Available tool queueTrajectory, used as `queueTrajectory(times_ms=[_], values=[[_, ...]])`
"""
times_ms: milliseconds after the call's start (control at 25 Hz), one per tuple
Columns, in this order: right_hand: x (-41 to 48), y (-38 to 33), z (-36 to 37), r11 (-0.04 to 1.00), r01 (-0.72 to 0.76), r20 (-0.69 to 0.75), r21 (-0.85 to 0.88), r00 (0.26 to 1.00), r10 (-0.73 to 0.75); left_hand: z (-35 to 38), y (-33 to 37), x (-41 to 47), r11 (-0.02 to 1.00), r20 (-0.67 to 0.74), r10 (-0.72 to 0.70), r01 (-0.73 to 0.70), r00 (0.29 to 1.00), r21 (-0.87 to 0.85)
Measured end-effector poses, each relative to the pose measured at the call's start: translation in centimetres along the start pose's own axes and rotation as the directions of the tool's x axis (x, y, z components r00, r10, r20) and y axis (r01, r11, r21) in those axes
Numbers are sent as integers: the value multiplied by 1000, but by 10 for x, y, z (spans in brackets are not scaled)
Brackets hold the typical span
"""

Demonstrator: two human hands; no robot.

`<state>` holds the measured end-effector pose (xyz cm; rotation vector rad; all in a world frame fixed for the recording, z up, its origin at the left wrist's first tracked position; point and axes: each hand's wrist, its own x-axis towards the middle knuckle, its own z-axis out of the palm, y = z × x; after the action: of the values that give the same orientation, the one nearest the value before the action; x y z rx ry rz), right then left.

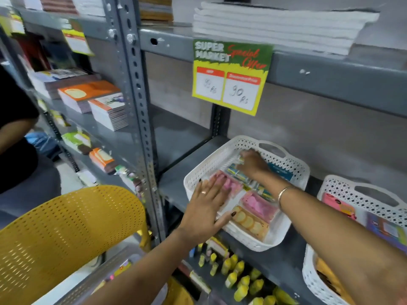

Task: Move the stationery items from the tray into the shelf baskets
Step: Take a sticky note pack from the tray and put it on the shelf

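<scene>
While the left hand (pixel 207 208) lies flat and open across the white basket (pixel 284 227), the right hand (pixel 253 162) seems curled around blurred packets (pixel 237 172).

White perforated plastic basket (pixel 198 172), matt grey metal shelf (pixel 174 181), glossy packets (pixel 259 205) (plastic-wrapped)

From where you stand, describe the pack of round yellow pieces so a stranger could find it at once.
Start at the grey metal shelf under the green and yellow price sign, and find the white perforated basket both hands reach into. The pack of round yellow pieces lies at its near edge, beside the left hand. Its neighbours are pink packs; only this one shows a row of yellow discs.
</scene>
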<state>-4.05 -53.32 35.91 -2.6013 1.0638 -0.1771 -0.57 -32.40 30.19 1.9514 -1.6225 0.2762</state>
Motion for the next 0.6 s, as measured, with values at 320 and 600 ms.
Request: queueTrajectory(times_ms=[320, 600], values=[[-60, -144, -7, 842, 482, -295, 244, 864, -409, -33, -76, -133, 880, -206, -450, 471, 869, 66], [-100, -225, 176, 722, 670, 240, 173, 682, -691, 1, -118, -316, 596, -124, -767, 771, 629, 225]])
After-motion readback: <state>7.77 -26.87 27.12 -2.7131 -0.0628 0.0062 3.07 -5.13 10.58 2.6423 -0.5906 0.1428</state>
